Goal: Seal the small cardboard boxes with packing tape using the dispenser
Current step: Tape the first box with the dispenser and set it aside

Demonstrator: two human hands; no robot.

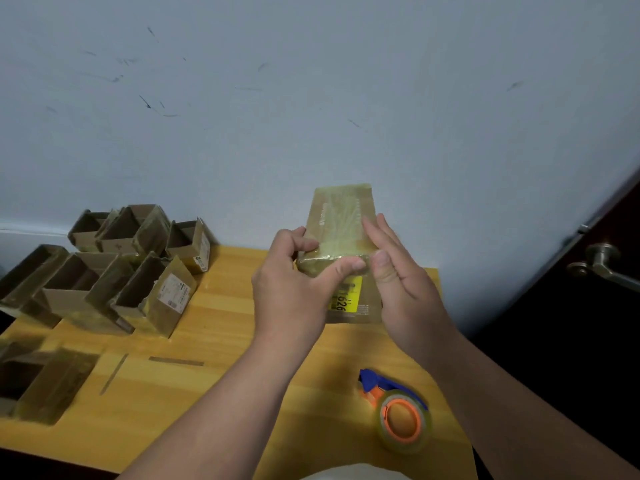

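Observation:
A closed cardboard box [341, 216], wrapped in clear tape and bearing a yellow label, is held up above the far right part of the wooden table [214, 341]. My left hand [294, 285] grips its left side, thumb pressed across the near edge. My right hand [394, 275] lies flat against the box's right side, fingers straight on the tape. The tape dispenser [398, 410], blue and orange with a clear tape roll, lies on the table near the front right, apart from both hands.
Several open cardboard boxes [138, 271] stand crowded at the table's left and back left, one more [41, 382] at the left edge. A pale wall rises behind the table. A dark door with a metal handle [602, 265] is at the right.

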